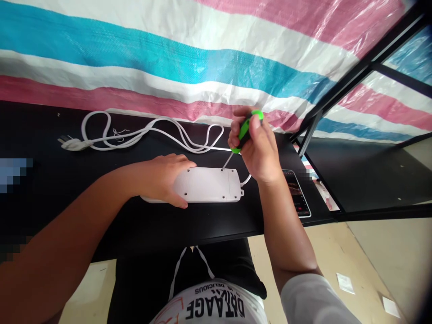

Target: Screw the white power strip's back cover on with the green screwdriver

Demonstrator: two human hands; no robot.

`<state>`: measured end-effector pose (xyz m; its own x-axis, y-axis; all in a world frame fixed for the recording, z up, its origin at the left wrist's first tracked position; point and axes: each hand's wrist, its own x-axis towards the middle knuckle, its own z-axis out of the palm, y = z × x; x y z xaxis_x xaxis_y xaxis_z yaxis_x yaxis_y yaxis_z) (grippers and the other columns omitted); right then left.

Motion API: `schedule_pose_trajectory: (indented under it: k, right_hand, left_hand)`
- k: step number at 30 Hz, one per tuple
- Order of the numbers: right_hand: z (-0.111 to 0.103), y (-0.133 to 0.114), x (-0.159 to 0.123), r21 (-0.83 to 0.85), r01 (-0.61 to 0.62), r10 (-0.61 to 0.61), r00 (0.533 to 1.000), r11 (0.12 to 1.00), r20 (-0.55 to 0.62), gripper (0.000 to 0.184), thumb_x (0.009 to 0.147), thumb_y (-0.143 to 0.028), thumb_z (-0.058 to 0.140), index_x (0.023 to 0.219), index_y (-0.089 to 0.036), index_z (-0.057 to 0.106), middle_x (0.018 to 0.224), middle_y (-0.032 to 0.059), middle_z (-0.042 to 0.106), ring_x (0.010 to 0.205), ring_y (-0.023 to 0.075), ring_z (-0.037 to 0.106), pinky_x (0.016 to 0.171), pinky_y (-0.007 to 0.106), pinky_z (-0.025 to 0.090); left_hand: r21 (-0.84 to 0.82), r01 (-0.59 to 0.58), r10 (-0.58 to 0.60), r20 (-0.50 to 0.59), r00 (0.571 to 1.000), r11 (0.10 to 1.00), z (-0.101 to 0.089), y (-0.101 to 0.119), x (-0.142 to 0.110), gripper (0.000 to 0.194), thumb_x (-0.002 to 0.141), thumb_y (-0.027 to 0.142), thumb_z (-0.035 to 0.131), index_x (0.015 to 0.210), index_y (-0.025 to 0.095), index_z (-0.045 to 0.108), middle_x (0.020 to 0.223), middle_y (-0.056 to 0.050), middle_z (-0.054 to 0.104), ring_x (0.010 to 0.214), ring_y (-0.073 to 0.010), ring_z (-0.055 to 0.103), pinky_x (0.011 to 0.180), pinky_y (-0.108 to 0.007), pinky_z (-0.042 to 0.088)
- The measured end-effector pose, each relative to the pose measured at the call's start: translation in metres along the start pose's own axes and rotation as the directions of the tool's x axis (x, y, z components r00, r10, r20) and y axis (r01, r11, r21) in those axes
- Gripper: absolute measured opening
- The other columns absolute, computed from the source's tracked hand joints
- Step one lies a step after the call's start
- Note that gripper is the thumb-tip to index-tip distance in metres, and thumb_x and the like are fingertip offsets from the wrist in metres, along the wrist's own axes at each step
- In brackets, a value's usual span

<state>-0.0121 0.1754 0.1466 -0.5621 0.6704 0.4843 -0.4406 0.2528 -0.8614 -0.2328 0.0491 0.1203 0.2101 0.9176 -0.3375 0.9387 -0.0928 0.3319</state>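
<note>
A white power strip (pixel 209 185) lies on the black table with its screw-holed underside up. My left hand (pixel 165 177) is wrapped over its left part, thumb on the near edge and fingers on the far edge. In my right hand (pixel 258 148) is a screwdriver (pixel 245 132) with a green and black handle, tilted, fingers closed around the grip. Its thin metal shaft reaches down to a hole near the strip's far edge, right of the middle. Whether a screw sits in that hole cannot be made out. The white cord leaves the strip's right end, partly hidden behind my right hand.
The looped white cable (pixel 145 130) and its plug (pixel 76 144) lie along the back of the table (pixel 216 225). A phone (pixel 300 198) with a lit screen rests right of my right forearm. Striped plastic sheeting (pixel 168 49) hangs behind, and a black metal frame (pixel 354 72) stands at right.
</note>
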Motion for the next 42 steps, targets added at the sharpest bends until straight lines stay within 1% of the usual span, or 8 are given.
schedule_pose_trajectory:
  k: [6, 10, 18, 24, 29, 33, 36, 42]
  right_hand:
    - [0.002, 0.001, -0.002, -0.078, -0.001, 0.0, 1.0, 0.997, -0.01, 0.038, 0.094, -0.064, 0.069, 0.109, -0.029, 0.063, 0.1, 0.0017, 0.062, 0.082, 0.0168, 0.064, 0.078, 0.035, 0.06]
    - [0.002, 0.003, -0.004, -0.134, 0.021, -0.029, 0.998, 0.991, -0.059, 0.046, 0.084, -0.059, 0.083, 0.109, -0.034, 0.054, 0.092, -0.0023, 0.06, 0.069, 0.0155, 0.058, 0.07, 0.035, 0.058]
    - [0.002, -0.002, 0.0, -0.026, 0.01, -0.011, 1.0, 1.0, -0.028, 0.034, 0.098, -0.061, 0.064, 0.11, -0.029, 0.064, 0.105, 0.0035, 0.062, 0.088, 0.0184, 0.068, 0.084, 0.039, 0.063]
    - [0.006, -0.004, -0.008, -0.024, 0.001, -0.001, 1.0, 1.0, 0.018, 0.038, 0.091, -0.054, 0.08, 0.107, -0.032, 0.054, 0.086, -0.0037, 0.059, 0.064, 0.0136, 0.055, 0.063, 0.031, 0.055]
    - [0.001, -0.01, -0.002, 0.076, 0.011, -0.017, 0.996, 0.997, 0.082, 0.036, 0.105, -0.056, 0.054, 0.118, -0.026, 0.07, 0.092, 0.003, 0.061, 0.074, 0.017, 0.061, 0.071, 0.036, 0.057]
    - [0.002, -0.009, -0.005, -0.014, 0.053, -0.052, 0.995, 0.998, 0.083, 0.024, 0.1, -0.05, 0.068, 0.108, -0.027, 0.068, 0.093, 0.0013, 0.063, 0.08, 0.0163, 0.067, 0.075, 0.035, 0.061]
    - [0.004, -0.007, -0.008, -0.039, 0.062, -0.058, 0.993, 0.997, 0.098, 0.036, 0.091, -0.056, 0.079, 0.108, -0.029, 0.061, 0.088, -0.0015, 0.061, 0.069, 0.0133, 0.062, 0.066, 0.03, 0.06]
    - [-0.001, -0.014, -0.007, 0.001, 0.018, -0.018, 0.985, 1.0, 0.17, 0.042, 0.099, -0.066, 0.06, 0.109, -0.026, 0.067, 0.086, 0.0012, 0.058, 0.066, 0.0144, 0.055, 0.064, 0.033, 0.057]
  left_hand:
    - [-0.039, -0.045, 0.044, -0.003, 0.999, 0.998, 0.001, -0.003, 0.001, 0.099, 0.076, 0.059, 0.082, 0.158, 0.022, 0.041, 0.154, -0.012, 0.048, 0.138, -0.0351, 0.045, 0.115, -0.046, 0.039]
    - [-0.034, -0.044, 0.043, -0.015, 0.999, 0.998, 0.001, -0.001, 0.002, 0.099, 0.075, 0.058, 0.083, 0.157, 0.021, 0.042, 0.153, -0.012, 0.048, 0.138, -0.035, 0.045, 0.115, -0.046, 0.04]
    - [-0.046, -0.046, 0.045, -0.021, 0.999, 0.998, 0.0, 0.0, 0.001, 0.097, 0.075, 0.054, 0.084, 0.156, 0.021, 0.042, 0.151, -0.012, 0.049, 0.137, -0.0336, 0.046, 0.114, -0.045, 0.041]
    - [-0.042, -0.048, 0.047, -0.016, 0.999, 0.998, 0.001, 0.0, 0.003, 0.097, 0.072, 0.055, 0.085, 0.153, 0.021, 0.045, 0.151, -0.012, 0.049, 0.138, -0.034, 0.046, 0.115, -0.045, 0.04]
    - [-0.034, -0.027, 0.026, -0.012, 1.0, 0.999, 0.004, -0.004, 0.005, 0.105, 0.066, 0.063, 0.086, 0.154, 0.024, 0.045, 0.15, -0.013, 0.05, 0.136, -0.0375, 0.049, 0.11, -0.045, 0.044]
    - [-0.012, -0.045, 0.044, -0.047, 0.998, 0.999, 0.003, -0.001, 0.004, 0.101, 0.064, 0.063, 0.086, 0.149, 0.024, 0.048, 0.143, -0.012, 0.054, 0.132, -0.0382, 0.052, 0.107, -0.045, 0.046]
    - [0.015, -0.049, 0.05, -0.069, 0.996, 0.999, 0.0, 0.007, 0.001, 0.092, 0.068, 0.056, 0.085, 0.146, 0.022, 0.048, 0.141, -0.011, 0.054, 0.128, -0.0344, 0.052, 0.108, -0.042, 0.044]
    - [0.036, -0.052, 0.055, -0.082, 0.995, 0.998, -0.002, 0.012, -0.003, 0.088, 0.071, 0.048, 0.086, 0.145, 0.02, 0.048, 0.139, -0.01, 0.053, 0.127, -0.0325, 0.051, 0.107, -0.04, 0.042]
